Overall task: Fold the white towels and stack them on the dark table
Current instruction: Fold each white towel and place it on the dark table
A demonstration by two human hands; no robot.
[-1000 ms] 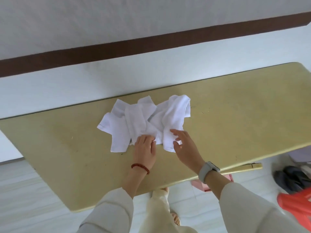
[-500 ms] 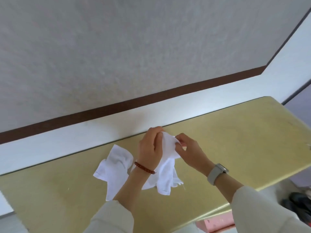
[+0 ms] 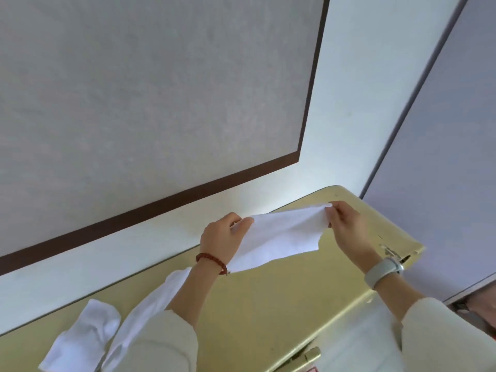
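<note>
Since half a second ago, one white towel has come up off the heap and is now stretched out between both hands; before, it hung bunched in front of the chest.

Item 1, far left of the grip: crumpled towel [image 3: 80, 339], lying on the yellow-green table [image 3: 255, 318], unfolded, untouched.

Item 2, just right of it: second loose towel [image 3: 150, 307], a long strip running under the left forearm, also flat on the table top and unfolded.

Item 3: left hand [image 3: 222, 240], red bead bracelet [image 3: 212, 260] at the wrist. Thumb and fingers pinch the left corner of the lifted towel; narrow grip, cloth held.

Item 4, between the two grips: held towel [image 3: 279, 237], raised clear of the table, top edge drawn nearly taut, lower part sagging towards the left wrist.

Item 5: right hand [image 3: 346, 224], grey watch [image 3: 381, 272] on the wrist. Fingertips pinch the opposite corner; narrow grip, cloth held.

Item 6, behind: pale wall [image 3: 134, 103] with a dark brown band [image 3: 161, 205].

Assessment: spreading the cloth by two corners reads as the opening of a first fold. No folded towel and no stack is in sight, and no dark table shows in this view, so the task appears near its start, with two towels yet to be handled.
</note>
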